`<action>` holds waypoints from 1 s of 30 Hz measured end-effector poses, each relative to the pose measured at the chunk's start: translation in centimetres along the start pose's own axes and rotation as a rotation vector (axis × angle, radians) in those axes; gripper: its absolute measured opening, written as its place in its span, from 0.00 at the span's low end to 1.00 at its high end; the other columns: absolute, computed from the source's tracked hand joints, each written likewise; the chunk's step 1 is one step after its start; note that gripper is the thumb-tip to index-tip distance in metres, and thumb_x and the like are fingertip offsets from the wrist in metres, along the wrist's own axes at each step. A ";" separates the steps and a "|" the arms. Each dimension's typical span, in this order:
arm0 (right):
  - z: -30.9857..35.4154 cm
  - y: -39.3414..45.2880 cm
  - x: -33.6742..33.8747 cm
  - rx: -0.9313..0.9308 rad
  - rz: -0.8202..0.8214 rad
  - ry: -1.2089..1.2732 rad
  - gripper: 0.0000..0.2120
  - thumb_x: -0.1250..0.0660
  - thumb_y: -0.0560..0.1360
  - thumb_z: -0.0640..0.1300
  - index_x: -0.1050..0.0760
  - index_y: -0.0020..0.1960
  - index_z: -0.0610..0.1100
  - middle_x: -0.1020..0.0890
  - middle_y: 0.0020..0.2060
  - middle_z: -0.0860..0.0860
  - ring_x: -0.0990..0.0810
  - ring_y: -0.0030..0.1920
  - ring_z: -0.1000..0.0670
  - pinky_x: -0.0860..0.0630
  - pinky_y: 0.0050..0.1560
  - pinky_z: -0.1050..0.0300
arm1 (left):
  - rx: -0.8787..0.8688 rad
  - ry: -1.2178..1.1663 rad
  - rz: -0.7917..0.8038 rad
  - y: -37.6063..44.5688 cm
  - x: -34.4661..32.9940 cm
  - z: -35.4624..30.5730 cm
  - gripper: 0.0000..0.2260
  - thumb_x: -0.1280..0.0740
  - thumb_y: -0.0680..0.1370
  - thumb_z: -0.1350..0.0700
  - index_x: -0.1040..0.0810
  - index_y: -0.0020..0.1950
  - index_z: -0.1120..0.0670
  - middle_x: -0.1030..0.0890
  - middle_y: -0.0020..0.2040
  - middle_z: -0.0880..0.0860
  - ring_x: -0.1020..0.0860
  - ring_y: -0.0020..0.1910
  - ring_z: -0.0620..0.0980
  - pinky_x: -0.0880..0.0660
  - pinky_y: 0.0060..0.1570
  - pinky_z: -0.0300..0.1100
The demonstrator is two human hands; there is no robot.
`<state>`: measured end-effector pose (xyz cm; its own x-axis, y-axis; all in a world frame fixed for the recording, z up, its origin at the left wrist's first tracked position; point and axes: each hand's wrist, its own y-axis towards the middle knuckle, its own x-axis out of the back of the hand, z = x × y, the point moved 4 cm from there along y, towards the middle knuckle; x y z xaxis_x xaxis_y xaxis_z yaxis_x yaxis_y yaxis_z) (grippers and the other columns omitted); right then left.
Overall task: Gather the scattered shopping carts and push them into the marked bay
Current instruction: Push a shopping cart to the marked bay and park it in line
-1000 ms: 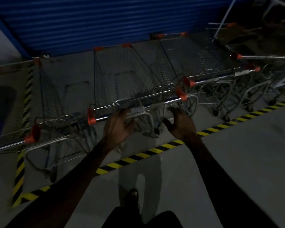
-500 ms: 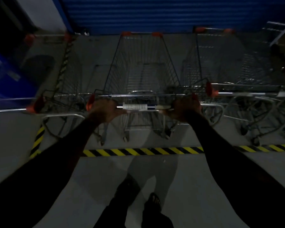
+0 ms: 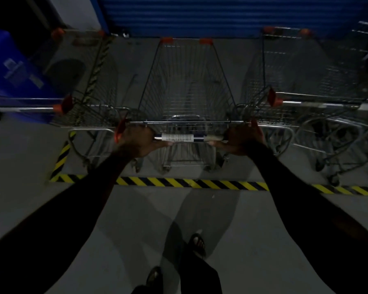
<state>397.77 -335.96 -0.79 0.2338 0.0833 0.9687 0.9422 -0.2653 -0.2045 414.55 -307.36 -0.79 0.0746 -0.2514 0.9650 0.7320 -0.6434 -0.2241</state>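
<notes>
Gripping the handle bar of the centre shopping cart, I have the left hand and right hand curled around its ends; the cart sits mid-frame, beyond the yellow-black floor tape. Risk as I judge it: neighbouring carts at left and right stand close, so a skewed push could snag baskets, and dim light hides the wheels.

Dim, underexposed scene — arms nearly black, soft shadows on the grey floor below. Wide-angle bending and blur at the edges — centre sharper.

Blue ribbed shutter at the back, blue bin far left, grey concrete floor
</notes>
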 end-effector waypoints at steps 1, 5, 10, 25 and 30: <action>0.7 -0.9 -0.1 -0.006 0.008 0.019 0.43 0.57 0.69 0.86 0.22 0.35 0.51 0.23 0.30 0.54 0.21 0.40 0.49 0.36 0.72 0.36 | 0.003 0.016 -0.018 -1.1 -0.4 0.1 0.51 0.61 0.66 0.11 0.13 0.56 0.42 0.12 0.46 0.49 0.15 0.53 0.51 0.42 0.77 0.59; 4.5 -4.5 -0.4 -0.025 0.014 0.087 0.40 0.52 0.71 0.84 0.20 0.37 0.51 0.20 0.34 0.53 0.17 0.47 0.48 0.38 0.73 0.38 | -0.024 -0.045 0.004 -5.7 -1.3 1.3 0.44 0.53 0.71 0.14 0.14 0.61 0.42 0.12 0.54 0.51 0.16 0.58 0.53 0.38 0.77 0.61; 10.0 -9.5 -1.2 -0.074 0.038 0.074 0.54 0.69 0.60 0.90 0.17 0.40 0.52 0.16 0.41 0.50 0.16 0.54 0.44 0.41 0.77 0.34 | -0.067 -0.051 -0.051 -12.4 -3.4 4.0 0.46 0.56 0.70 0.13 0.14 0.57 0.45 0.12 0.46 0.51 0.14 0.51 0.54 0.25 0.67 0.54; 21.8 -20.7 -0.8 -0.074 0.042 0.004 0.56 0.74 0.57 0.89 0.20 0.36 0.53 0.25 0.28 0.56 0.17 0.41 0.54 0.36 0.76 0.43 | 0.039 -0.082 0.112 -26.1 -8.0 9.2 0.46 0.59 0.61 0.09 0.17 0.49 0.38 0.15 0.48 0.43 0.16 0.57 0.47 0.58 0.79 0.68; 21.0 -17.1 -2.3 -0.042 0.036 0.027 0.48 0.64 0.62 0.91 0.23 0.32 0.52 0.24 0.29 0.56 0.19 0.40 0.51 0.36 0.74 0.36 | 0.026 -0.107 0.135 -23.3 -7.3 10.2 0.43 0.57 0.61 0.09 0.19 0.44 0.40 0.16 0.48 0.41 0.18 0.59 0.48 0.54 0.78 0.70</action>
<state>386.17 -311.48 -2.49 0.2602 0.0476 0.9644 0.9224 -0.3076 -0.2337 403.86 -283.11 -1.26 0.2439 -0.2553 0.9356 0.7276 -0.5897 -0.3506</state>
